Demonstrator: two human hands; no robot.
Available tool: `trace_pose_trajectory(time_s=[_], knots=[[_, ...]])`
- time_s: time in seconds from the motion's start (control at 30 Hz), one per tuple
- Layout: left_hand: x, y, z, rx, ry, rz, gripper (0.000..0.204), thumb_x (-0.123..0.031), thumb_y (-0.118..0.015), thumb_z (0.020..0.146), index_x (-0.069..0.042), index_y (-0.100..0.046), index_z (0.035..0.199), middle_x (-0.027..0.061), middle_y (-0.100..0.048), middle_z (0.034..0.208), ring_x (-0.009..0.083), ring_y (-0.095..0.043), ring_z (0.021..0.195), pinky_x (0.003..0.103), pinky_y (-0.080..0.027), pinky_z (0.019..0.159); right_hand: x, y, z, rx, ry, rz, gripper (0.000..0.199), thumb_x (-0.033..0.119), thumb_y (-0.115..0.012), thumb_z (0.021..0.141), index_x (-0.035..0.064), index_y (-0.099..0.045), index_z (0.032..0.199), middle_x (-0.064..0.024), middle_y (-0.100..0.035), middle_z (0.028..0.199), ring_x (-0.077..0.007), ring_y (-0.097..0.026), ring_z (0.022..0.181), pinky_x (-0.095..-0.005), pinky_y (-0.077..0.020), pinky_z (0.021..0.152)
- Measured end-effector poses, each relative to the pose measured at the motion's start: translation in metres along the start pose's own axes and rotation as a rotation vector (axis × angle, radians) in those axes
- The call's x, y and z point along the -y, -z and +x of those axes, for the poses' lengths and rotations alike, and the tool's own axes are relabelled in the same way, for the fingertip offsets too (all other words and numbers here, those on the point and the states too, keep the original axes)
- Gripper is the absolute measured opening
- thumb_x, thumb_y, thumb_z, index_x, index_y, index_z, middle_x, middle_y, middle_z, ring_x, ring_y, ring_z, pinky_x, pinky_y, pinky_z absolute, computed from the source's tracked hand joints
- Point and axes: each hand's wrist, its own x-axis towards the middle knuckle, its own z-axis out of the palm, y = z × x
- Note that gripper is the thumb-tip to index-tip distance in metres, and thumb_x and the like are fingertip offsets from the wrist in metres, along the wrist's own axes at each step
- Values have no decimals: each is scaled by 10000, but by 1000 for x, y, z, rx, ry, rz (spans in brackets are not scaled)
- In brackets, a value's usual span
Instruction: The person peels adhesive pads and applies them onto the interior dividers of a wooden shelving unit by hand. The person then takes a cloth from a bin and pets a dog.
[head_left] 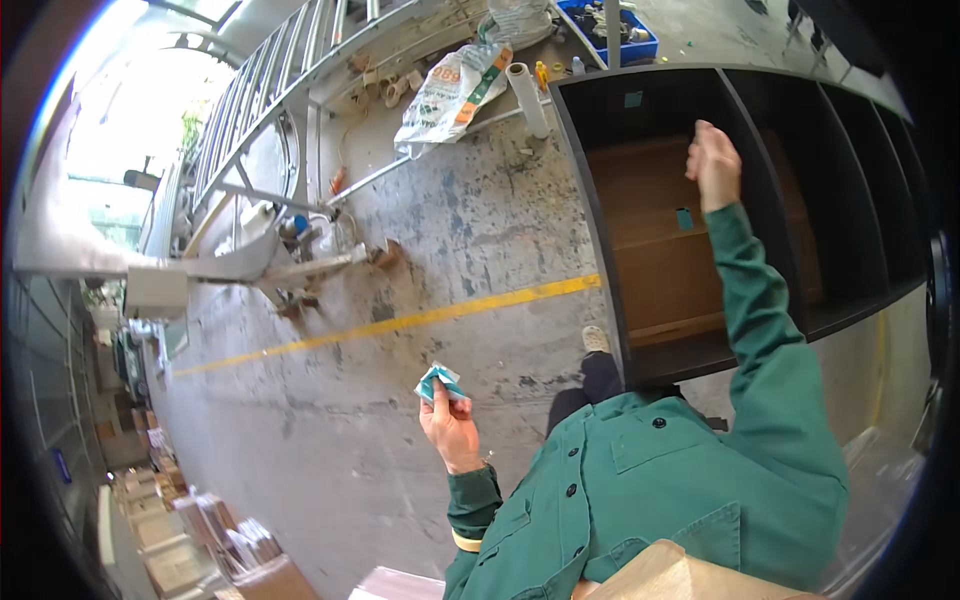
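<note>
A small wad of teal-and-white sheets (440,382) is pinched in my left hand (450,430), held over the floor left of my body. My right hand (714,165) is stretched out over the first compartment of a dark, open-fronted cabinet (590,200). Its fingers are extended side by side, and nothing shows in them. One teal patch (684,218) is below and left of that hand, on the cabinet's brown inner panel. Another teal patch (633,99) sits on the dark panel near the cabinet's far end.
A yellow line (450,315) crosses the worn grey floor. Beyond it lie a white plastic sack (455,95), an upright white roll (527,100) and a blue bin (640,48) of parts. A metal frame (270,100) stands at the far left. Cardboard pieces (270,580) are stacked at the lower left.
</note>
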Motion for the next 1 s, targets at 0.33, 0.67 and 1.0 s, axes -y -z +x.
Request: trace_pose_trajectory(time_s=[0.33,0.67,1.0], knots=[[-44,16,169,-4,100,161,85,-164,-519,903,-83,-516,876,-29,-459,642,72,-405,515,228,-337,454,-59,-181,-33,645,458,-486,116,52,-596,787,1,-622,889,-19,-597,761,-93,-543,650,-245,-458,591],[-87,-68,364,349,110,167,99,-166,-533,893,-81,-508,847,-6,-457,625,88,-420,505,254,-355,458,-79,-69,40,-195,-240,-327,112,124,-595,801,26,-626,845,-19,-586,686,-73,-537,532,-200,-441,465],[-32,-238,399,626,294,282,64,-155,-558,880,-105,-550,843,-30,-521,602,70,-451,471,241,-370,456,-181,-31,173,-413,-470,11,216,188,-585,812,34,-615,960,-100,-631,868,-192,-618,746,-317,-520,619]])
